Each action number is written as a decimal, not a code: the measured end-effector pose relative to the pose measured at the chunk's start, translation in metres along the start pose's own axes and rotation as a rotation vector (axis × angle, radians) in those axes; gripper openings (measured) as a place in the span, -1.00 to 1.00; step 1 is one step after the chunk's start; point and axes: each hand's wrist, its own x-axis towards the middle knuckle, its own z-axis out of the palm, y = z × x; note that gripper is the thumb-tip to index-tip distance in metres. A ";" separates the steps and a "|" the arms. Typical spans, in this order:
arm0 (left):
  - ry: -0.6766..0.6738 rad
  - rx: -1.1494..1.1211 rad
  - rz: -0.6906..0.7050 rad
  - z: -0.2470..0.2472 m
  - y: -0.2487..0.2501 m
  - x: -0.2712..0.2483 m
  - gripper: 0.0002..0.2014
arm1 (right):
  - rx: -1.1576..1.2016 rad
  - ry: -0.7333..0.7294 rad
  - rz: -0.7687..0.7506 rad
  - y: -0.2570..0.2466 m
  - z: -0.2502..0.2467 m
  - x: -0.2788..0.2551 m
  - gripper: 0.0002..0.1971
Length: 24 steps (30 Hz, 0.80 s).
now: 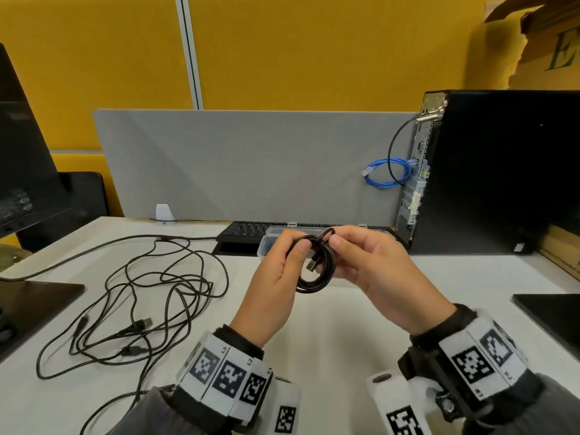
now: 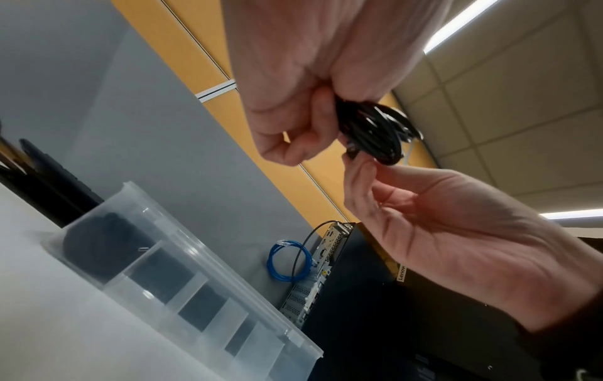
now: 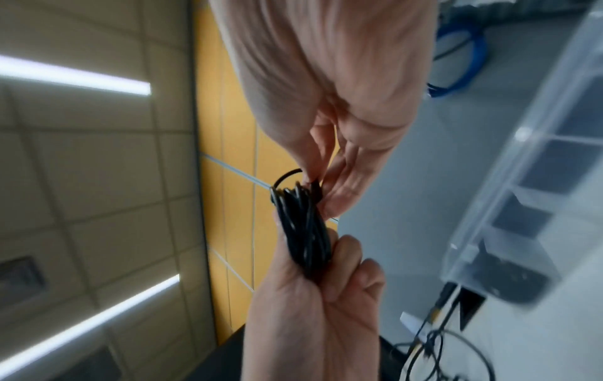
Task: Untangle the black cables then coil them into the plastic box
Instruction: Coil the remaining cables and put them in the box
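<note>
A small coil of black cable (image 1: 317,266) is held above the white table (image 1: 329,324), in front of the clear plastic box (image 1: 272,239). My left hand (image 1: 298,255) grips the coil's left side, thumb on top. My right hand (image 1: 332,238) pinches a strand looped at the coil's top. A USB plug (image 1: 311,264) sticks out inside the coil. The left wrist view shows the coil (image 2: 375,131) between both hands and the box (image 2: 182,270) with divided compartments; a dark rounded mass fills its end compartment. A tangle of black cables (image 1: 141,293) lies on the table to the left.
A black keyboard (image 1: 244,230) lies behind the box against a grey divider (image 1: 235,161). A black PC tower (image 1: 502,171) with a blue network cable (image 1: 386,174) stands at the back right. A monitor (image 1: 22,136) stands at the left. Dark flat pads lie at both table edges.
</note>
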 end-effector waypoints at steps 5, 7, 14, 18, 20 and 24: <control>0.020 0.047 0.001 0.001 -0.005 -0.001 -0.85 | 0.269 -0.039 0.176 0.005 0.007 -0.001 -0.76; 0.042 0.062 -0.020 0.000 -0.006 0.000 -0.85 | 0.219 -0.021 0.141 0.004 0.010 -0.002 -0.76; 0.047 -0.033 -0.131 0.005 0.002 -0.003 -0.84 | -0.228 0.066 -0.020 0.005 0.015 -0.005 -0.76; -0.022 -0.270 -0.280 0.007 0.006 -0.004 -0.64 | -0.344 0.089 -0.022 0.011 0.007 -0.001 -0.79; -0.071 -0.255 -0.368 0.006 0.001 -0.003 -0.50 | -0.386 0.077 -0.005 0.014 0.005 -0.001 -0.81; -0.222 -0.189 -0.511 0.001 -0.005 0.000 -0.50 | -0.529 0.063 -0.040 0.015 0.006 -0.002 -0.83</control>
